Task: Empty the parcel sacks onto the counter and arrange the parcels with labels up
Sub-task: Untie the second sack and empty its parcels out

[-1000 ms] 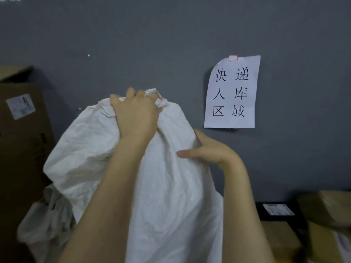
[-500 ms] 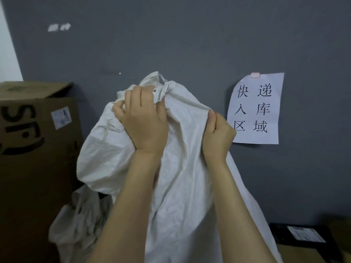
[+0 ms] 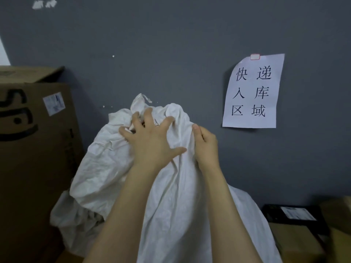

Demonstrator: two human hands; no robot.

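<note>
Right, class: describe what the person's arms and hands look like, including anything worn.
The left forearm and right forearm are bare, no sleeves in frame. The left hand and right hand wear no gloves; no rings, watch or wristbands are visible.

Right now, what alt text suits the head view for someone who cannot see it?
Two bare hands work the bunched top of a white woven sack: the left hand lies splayed on it, the right hand pinches a fold. A brown cardboard box stands to its left; a white paper sign hangs on the grey wall.
</note>
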